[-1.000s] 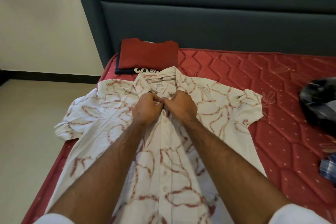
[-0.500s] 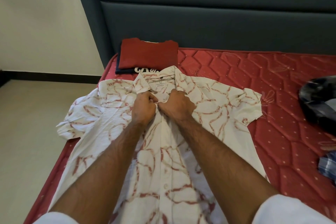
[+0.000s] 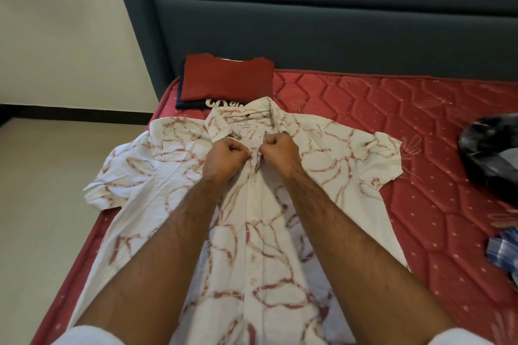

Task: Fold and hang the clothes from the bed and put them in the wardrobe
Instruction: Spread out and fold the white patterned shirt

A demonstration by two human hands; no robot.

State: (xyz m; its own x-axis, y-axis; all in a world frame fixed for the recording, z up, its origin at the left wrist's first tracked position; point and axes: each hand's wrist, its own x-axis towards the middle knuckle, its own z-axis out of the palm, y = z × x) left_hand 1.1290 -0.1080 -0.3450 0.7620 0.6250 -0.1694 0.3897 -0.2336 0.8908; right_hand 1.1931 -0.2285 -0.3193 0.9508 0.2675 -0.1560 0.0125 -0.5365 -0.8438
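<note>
The shirt [image 3: 246, 204] lies flat, front up, on the mattress [image 3: 420, 176], collar toward the headboard [image 3: 308, 22] — probably so the placket can be buttoned before hanging. Both hands meet just below the collar. The left hand [image 3: 224, 158] and right hand [image 3: 279, 152] each pinch a placket edge with curled fingers — forearms stretched forward, knuckles up.

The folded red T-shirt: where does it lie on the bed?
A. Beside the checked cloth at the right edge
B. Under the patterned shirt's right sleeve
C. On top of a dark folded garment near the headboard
C: the folded red T-shirt rests on a dark folded garment, just before the headboard.
</note>
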